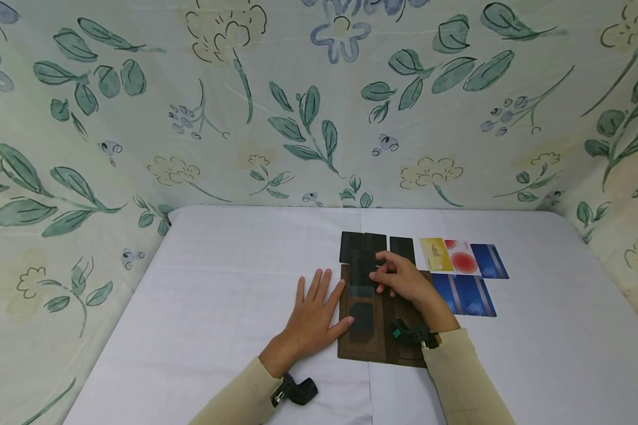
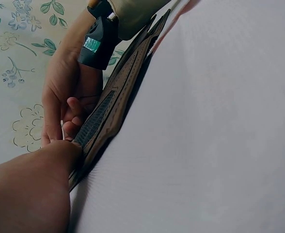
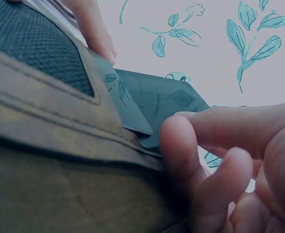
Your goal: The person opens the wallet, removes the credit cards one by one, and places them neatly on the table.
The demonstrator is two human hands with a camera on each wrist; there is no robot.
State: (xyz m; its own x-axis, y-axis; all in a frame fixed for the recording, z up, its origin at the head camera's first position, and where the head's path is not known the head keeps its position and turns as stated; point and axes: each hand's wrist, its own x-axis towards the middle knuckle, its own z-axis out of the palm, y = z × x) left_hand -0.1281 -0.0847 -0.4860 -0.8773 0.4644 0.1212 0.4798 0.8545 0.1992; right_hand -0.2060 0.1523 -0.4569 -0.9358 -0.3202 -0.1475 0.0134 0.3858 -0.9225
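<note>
A brown wallet (image 1: 380, 349) lies unfolded on the white cloth, with a dark mesh patch (image 1: 361, 319) on its left half. My left hand (image 1: 312, 310) is spread flat at its left side, the thumb on the wallet's edge. A black card (image 1: 360, 268) lies over the upper left part of the wallet. My right hand (image 1: 404, 282) pinches this card's right edge with curled fingers. In the right wrist view the glossy card (image 3: 157, 94) sits at the wallet's slot, its near corner hidden behind a fingertip (image 3: 179, 136).
Black cards (image 1: 352, 245) line the wallet's top, another black card (image 1: 402, 248) to their right. Farther right are a yellow card (image 1: 436, 255), a white card with red circles (image 1: 464, 260) and several blue cards (image 1: 489, 261). Floral fabric (image 1: 308, 118) hangs behind the table.
</note>
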